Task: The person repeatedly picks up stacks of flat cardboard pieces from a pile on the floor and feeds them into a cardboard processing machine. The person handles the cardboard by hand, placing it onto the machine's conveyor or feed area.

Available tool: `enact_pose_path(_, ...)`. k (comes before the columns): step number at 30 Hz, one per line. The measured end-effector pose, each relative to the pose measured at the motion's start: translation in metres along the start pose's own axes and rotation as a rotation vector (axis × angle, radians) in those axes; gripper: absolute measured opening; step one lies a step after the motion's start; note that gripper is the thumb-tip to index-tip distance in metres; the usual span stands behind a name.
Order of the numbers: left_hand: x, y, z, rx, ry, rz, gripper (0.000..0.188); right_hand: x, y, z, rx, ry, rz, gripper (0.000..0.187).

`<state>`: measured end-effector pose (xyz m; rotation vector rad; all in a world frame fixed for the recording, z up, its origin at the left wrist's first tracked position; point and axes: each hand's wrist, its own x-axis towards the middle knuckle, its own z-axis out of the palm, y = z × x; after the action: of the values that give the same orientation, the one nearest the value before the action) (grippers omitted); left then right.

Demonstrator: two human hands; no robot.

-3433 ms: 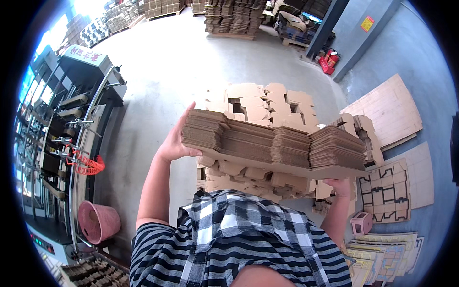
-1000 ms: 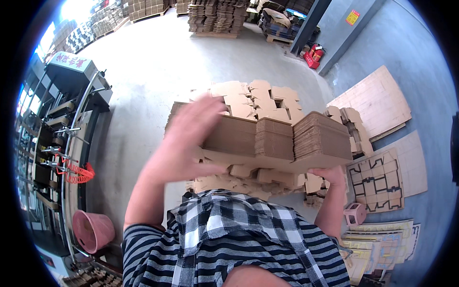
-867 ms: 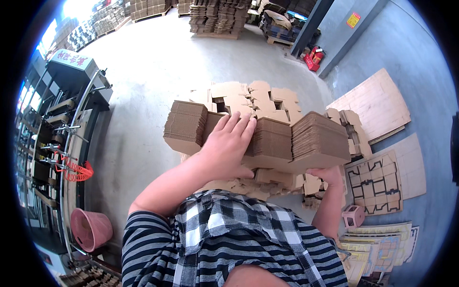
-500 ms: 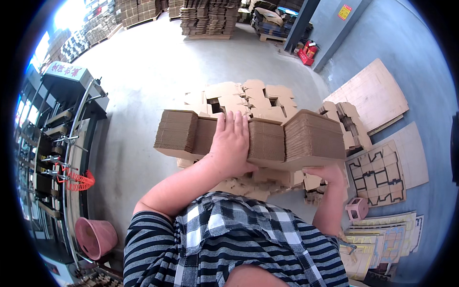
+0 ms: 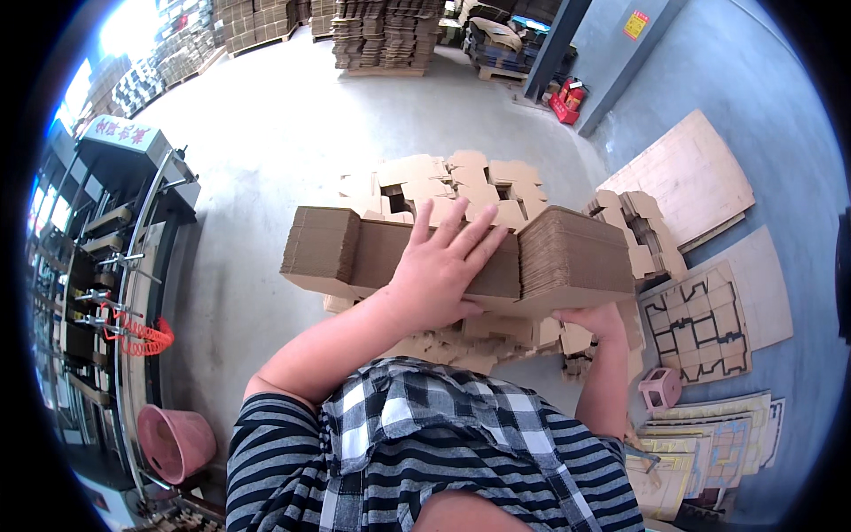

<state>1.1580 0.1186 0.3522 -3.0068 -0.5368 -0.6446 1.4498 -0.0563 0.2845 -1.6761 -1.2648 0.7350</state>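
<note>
A thick bundle of brown cardboard blanks (image 5: 572,257) is held crosswise before me, cut edges facing up. My left hand (image 5: 441,262) lies across its middle, fingers stretched and spread over the edges, thumb along the near side. Under the bundle's right end is my right hand (image 5: 596,319), bearing it from below; most of those fingers are hidden beneath the cardboard. Beyond and below the bundle are piles of die-cut cardboard blanks (image 5: 425,170), partly covered by it.
A machine (image 5: 120,239) with a coiled orange hose stands at left, near a pink bucket (image 5: 177,443). At right are a smaller cardboard pile (image 5: 640,232), boards (image 5: 683,177) against the wall and a pink stool (image 5: 660,388). Stacked pallets (image 5: 386,35) stand far back.
My left hand has slid slightly right along the bundle, and its fingers have spread from close together. The bundle has shifted slightly left; my right hand stays beneath it.
</note>
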Motion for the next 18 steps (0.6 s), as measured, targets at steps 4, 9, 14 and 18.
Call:
enact_pose_path(4, 0.002, 0.004, 0.005, 0.012, -0.081, 0.005, 0.091, 0.003, -0.005, -0.002, -0.077, -0.015, 0.054, 0.052)
enact_pose_path(9, -0.001, -0.002, 0.008, -0.067, 0.031, 0.059, 0.083, 0.006, -0.025, 0.001, -0.078, -0.004, 0.05, 0.053)
enact_pose_path(14, -0.003, -0.005, 0.01, -0.115, 0.046, 0.07, 0.077, 0.007, -0.029, 0.001, -0.097, -0.018, 0.072, 0.052)
enact_pose_path(18, 0.002, -0.006, 0.004, -0.143, 0.041, 0.069, 0.074, 0.007, -0.037, 0.005, -0.096, 0.023, 0.045, 0.05)
